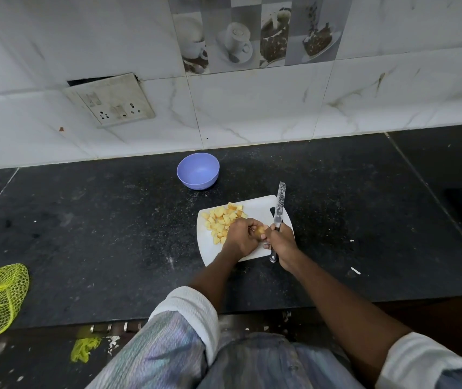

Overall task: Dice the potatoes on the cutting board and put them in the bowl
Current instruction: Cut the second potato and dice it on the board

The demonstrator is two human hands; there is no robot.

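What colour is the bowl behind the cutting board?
The bowl is light purple-blue, seen in the head view.

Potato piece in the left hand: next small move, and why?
Probably set the potato piece down on the cutting board and slice it. The left hand holds it uncut, the right hand grips the knife, and the blue bowl is empty.

- The left hand (237, 237) is curled, its fingers pinching a small potato piece (260, 231).
- The right hand (281, 239) grips the handle of a knife (278, 213), blade pointing away.
- Both forearms are bare, with sleeves rolled up, and the hands touch each other.
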